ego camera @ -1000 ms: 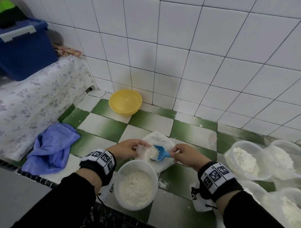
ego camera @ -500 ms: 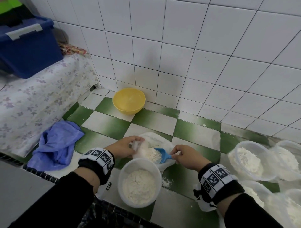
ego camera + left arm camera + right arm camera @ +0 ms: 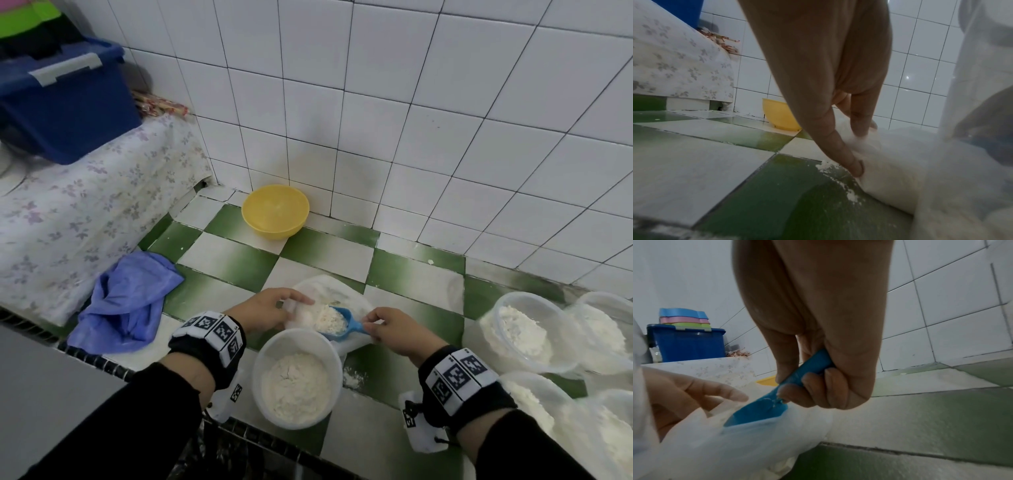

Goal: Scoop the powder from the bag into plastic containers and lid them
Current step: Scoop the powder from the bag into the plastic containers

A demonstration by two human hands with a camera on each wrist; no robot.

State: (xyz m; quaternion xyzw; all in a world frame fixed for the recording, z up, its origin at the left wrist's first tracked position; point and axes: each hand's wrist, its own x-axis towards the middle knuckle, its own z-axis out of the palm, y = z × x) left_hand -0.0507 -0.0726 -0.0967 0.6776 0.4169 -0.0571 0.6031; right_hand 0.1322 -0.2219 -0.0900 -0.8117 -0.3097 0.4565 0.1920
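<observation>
A clear plastic bag [image 3: 342,294] of white powder lies on the green and white tiled counter. My left hand [image 3: 270,308] pinches the bag's left edge [image 3: 865,146], holding its mouth open. My right hand [image 3: 387,327] grips the handle of a small blue scoop [image 3: 342,325], also seen in the right wrist view [image 3: 764,408]. The scoop is heaped with powder and sits at the bag's mouth, just above the far rim of a round plastic container [image 3: 297,378]. That container stands in front of the bag, partly filled with powder and without a lid.
Several more powder-filled containers [image 3: 527,335] crowd the right side. A yellow bowl [image 3: 275,210] sits by the tiled wall, a blue cloth [image 3: 126,301] at the left, and a blue bin [image 3: 65,102] on a flowered cover. Spilled powder [image 3: 352,377] dots the tiles beside the container.
The scoop has come up out of the bag with a fuller heap of powder and shifted slightly toward the container. My left hand keeps holding the bag's edge.
</observation>
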